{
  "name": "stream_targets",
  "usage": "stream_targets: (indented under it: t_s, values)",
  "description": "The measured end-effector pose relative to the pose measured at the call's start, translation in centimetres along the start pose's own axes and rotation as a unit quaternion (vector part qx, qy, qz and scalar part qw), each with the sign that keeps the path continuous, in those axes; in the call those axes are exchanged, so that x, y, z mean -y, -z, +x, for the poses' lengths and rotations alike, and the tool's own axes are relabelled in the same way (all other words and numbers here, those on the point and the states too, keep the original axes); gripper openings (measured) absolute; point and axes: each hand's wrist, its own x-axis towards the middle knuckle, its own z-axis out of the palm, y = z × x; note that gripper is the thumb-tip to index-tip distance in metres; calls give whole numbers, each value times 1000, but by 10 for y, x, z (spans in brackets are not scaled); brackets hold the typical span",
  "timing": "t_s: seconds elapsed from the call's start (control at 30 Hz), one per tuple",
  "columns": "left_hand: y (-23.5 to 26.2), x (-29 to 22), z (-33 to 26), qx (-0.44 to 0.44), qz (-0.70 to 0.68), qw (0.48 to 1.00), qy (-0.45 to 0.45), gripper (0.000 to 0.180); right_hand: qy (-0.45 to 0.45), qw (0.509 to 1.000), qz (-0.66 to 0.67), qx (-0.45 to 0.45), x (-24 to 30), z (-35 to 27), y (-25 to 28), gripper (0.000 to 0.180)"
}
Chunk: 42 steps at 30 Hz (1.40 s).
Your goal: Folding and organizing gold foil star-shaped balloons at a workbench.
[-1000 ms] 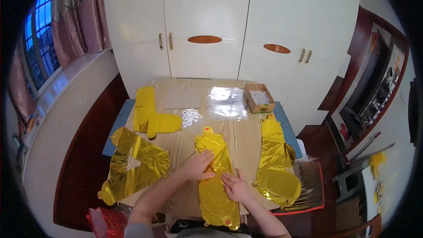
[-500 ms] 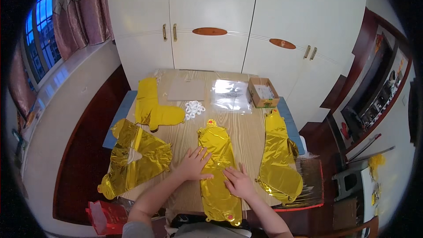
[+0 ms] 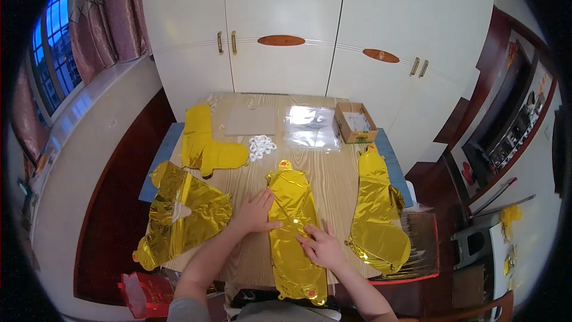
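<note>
A long gold foil balloon (image 3: 293, 200), uninflated and creased, lies lengthwise before me on the wooden table. My left hand (image 3: 255, 211) rests at its left edge, fingers stretched out and touching the foil. On the foil's right side lies my right hand (image 3: 322, 246), its fingers spread over the surface. Neither hand grasps anything. Left of my arm is a flat gold foil balloon with a small hole (image 3: 196, 220). An L-shaped gold balloon (image 3: 205, 146) sits at the far left, and another gold foil balloon (image 3: 378, 214) lies along the right edge.
Several white rings (image 3: 261, 147) are heaped beyond the middle balloon. Behind them lie a beige card (image 3: 251, 121) and clear plastic sheets (image 3: 311, 126). A small cardboard box (image 3: 356, 123) stands at the back right. A red bag (image 3: 145, 295) is below the table's left side; white cabinets (image 3: 286, 0) rise behind.
My left hand has slid left, from the middle of the foil to its left edge. The right hand stays almost in place, its fingers slightly shifted. The balloon lies as before.
</note>
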Motion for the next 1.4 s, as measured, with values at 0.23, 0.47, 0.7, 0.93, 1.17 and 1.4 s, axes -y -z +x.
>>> stream_targets:
  t_s: [0.23,0.47,0.7,0.93,1.17,1.4]
  values:
    - [-2,12,13,24,12,999,32,108,-3,1000,-4,12,1,0,2,29]
    - [-1,17,14,14,37,998,51,102,0,1000,7,8,3,2,5,29]
    - [14,-32,-10,-32,-37,990,-131,88,8,1000,6,6,-1,3,3,30]
    - [-6,-34,-17,-26,-32,991,-130,94,3,1000,16,6,-1,1,1,31]
    - [-11,-23,-6,-14,-17,999,-41,104,2,1000,13,10,-2,1,-1,31]
    - [4,-19,3,28,13,999,15,107,-7,1000,13,16,0,3,2,31]
